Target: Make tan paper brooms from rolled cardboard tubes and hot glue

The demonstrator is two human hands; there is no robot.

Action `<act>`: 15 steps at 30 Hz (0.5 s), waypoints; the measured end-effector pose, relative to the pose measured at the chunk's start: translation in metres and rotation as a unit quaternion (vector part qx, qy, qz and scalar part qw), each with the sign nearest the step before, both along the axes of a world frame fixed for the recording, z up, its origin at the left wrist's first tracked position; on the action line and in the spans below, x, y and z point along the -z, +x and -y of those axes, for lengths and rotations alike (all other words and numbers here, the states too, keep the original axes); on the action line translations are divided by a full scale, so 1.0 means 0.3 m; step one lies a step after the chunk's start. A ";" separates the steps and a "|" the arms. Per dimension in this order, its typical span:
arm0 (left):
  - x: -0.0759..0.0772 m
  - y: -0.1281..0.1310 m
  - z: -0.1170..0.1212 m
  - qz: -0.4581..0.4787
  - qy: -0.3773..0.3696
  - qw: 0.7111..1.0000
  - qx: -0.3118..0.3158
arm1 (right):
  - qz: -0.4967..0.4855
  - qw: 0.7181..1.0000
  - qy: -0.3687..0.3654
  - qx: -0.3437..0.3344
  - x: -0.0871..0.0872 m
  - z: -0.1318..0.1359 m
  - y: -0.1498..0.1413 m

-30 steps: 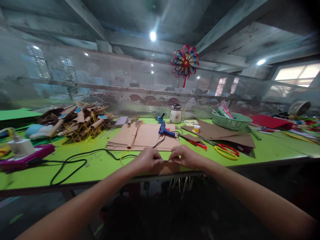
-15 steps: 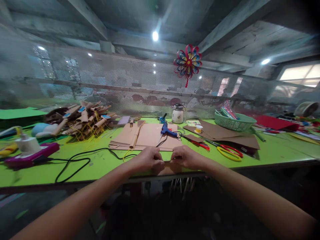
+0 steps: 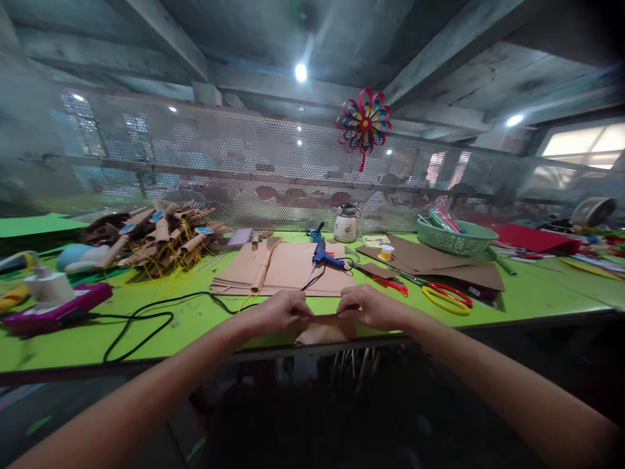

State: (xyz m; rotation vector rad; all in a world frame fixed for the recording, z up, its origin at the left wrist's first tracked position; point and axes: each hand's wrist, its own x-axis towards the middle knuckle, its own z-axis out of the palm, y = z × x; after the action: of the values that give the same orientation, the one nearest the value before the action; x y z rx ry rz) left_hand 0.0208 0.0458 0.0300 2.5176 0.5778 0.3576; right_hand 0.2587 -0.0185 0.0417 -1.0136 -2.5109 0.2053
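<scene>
Left hand [image 3: 284, 309]: pinched on the brown paper [image 3: 323, 331]
Right hand [image 3: 370, 306]: pinched likewise, at its far edge
Gap: widened since a moment ago (more edge seemingly bared)
Paper: held at the counter [image 3: 195, 319], near side

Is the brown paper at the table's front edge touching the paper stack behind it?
Apart. The head view shows green table between the front paper and the paper stack.

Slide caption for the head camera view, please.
Left hand and right hand pinch a brown paper sheet at a green tabletop's edge, blue glue gun beyond.
</scene>
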 end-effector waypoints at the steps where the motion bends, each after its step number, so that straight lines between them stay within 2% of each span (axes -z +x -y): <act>1: -0.002 -0.003 0.003 -0.005 0.001 1.000 0.005 | 0.000 1.000 -0.006 0.002 -0.001 0.000 0.003; 5: -0.012 -0.002 0.003 -0.008 0.060 0.998 -0.008 | -0.005 1.000 -0.021 0.003 -0.003 -0.010 0.016; 8: -0.035 0.008 -0.006 0.001 0.135 0.991 -0.016 | 0.000 1.000 0.014 0.004 -0.029 -0.015 0.024; 10: -0.057 0.013 -0.003 0.012 0.210 0.977 -0.025 | 0.021 0.997 0.078 0.020 -0.053 -0.013 0.026; 12: -0.071 0.016 0.012 0.018 0.309 0.950 -0.046 | 0.058 0.983 0.169 0.051 -0.061 -0.004 0.024; 15: -0.051 0.013 0.047 0.008 0.433 0.900 -0.053 | 0.117 0.952 0.272 0.072 -0.017 0.013 0.016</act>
State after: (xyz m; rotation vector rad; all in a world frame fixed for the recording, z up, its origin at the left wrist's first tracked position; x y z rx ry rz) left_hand 0.0248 0.0316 0.0454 3.3251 0.6456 0.8246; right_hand 0.2635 -0.0226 0.0467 -1.0164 -2.4584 -0.6521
